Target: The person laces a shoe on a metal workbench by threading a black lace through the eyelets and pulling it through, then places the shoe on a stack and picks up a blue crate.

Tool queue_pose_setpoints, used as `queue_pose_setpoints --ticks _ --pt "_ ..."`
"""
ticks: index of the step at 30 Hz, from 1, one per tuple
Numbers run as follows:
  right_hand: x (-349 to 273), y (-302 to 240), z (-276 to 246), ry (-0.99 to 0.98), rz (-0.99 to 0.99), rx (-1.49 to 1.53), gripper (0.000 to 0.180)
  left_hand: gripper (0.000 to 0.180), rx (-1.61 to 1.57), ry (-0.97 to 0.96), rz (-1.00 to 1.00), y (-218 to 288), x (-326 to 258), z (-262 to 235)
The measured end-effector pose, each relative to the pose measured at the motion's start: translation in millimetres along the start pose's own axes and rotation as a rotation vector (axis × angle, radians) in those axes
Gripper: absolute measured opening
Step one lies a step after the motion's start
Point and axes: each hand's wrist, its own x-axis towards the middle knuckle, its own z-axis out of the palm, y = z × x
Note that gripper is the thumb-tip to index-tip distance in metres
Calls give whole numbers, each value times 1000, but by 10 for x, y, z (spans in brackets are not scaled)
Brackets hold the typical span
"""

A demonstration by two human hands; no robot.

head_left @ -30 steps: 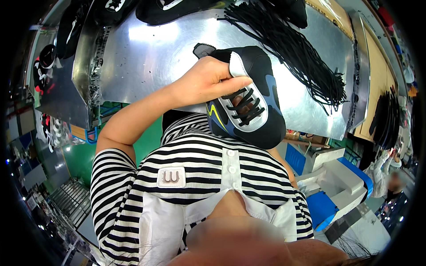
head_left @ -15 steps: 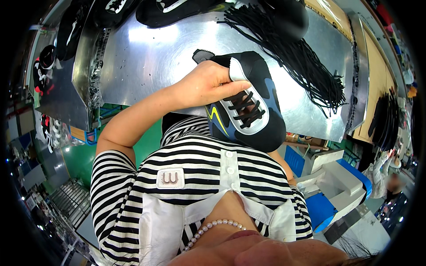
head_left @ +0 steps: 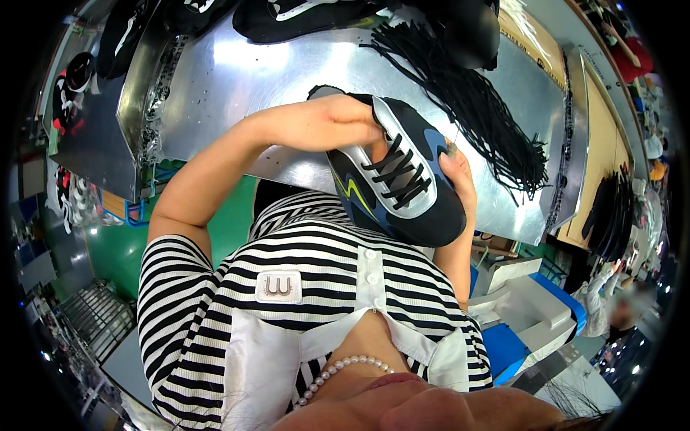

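Observation:
Both hands hold a dark navy sneaker (head_left: 420, 205) with a silver lace panel, black laces and a yellow-green streak, raised above my striped shirt in front of the metal table. My left hand (head_left: 338, 121) reaches in from the left and grips the shoe at its collar, fingers by the top of the laces. My right hand (head_left: 460, 176) cups the shoe's right side from beneath; only its fingers and part of the wrist show.
The shiny metal table (head_left: 251, 68) carries a thick bundle of loose black laces (head_left: 478, 97) and more black shoes (head_left: 302, 13) along its far edge. A blue and white machine (head_left: 528, 312) stands at lower right, with another person (head_left: 611, 312) beyond it.
The sneaker has tilted a little, and my right hand's fingers now show on its right side. My left hand stays at the collar. The view has dipped slightly.

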Motion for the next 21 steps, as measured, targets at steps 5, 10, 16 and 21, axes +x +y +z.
queue_pose_setpoints --ticks 5,10,16,21 --pt "-21 -19 42 -5 -6 47 34 20 59 -18 -73 100 17 2" --pt "-20 29 -7 -6 -90 -85 25 17 47 159 -86 46 14 79" --pt "-48 -2 27 -39 -125 -60 23 16 -170 155 4 0 -20 71" --pt "-52 60 91 -22 -108 -54 25 24 -225 133 -80 -37 -56 37"
